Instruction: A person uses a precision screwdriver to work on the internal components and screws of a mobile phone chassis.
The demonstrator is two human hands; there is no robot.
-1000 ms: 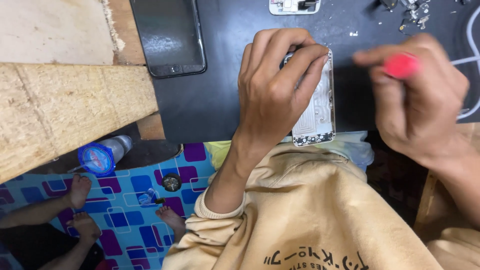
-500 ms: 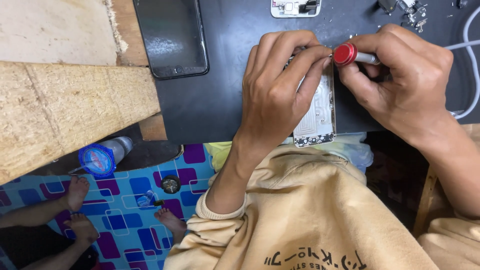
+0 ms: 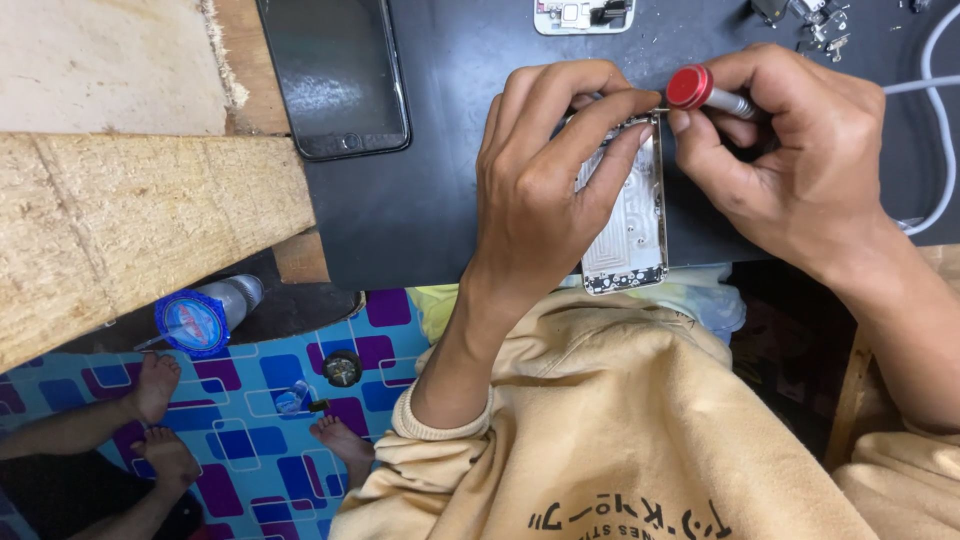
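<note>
1. The left hand (image 3: 545, 190) is in the middle of the frame, with its fingers curled down over the upper part of an opened silver metal phone housing (image 3: 628, 225). The fingertips press on its top edge and hold it still on the black work mat (image 3: 440, 210).
2. The housing lies upright in the frame, just right of the centre, and its lower end reaches the near edge of the mat.
3. The right hand (image 3: 790, 165) is in the upper right of the frame. Its fingers are closed around a small screwdriver with a red round cap (image 3: 700, 90), and the tip points left to the top corner of the housing.
4. A dark smartphone with a glass screen (image 3: 335, 75) lies face up in the upper left part of the mat, well apart from the hands.
5. A white cable (image 3: 935, 150) curves at the right edge of the frame.
6. Small loose metal parts (image 3: 815, 25) lie at the top right.
7. A blue round lid on a bottle (image 3: 190, 322) is at the lower left, above a patterned floor (image 3: 250, 440).
</note>
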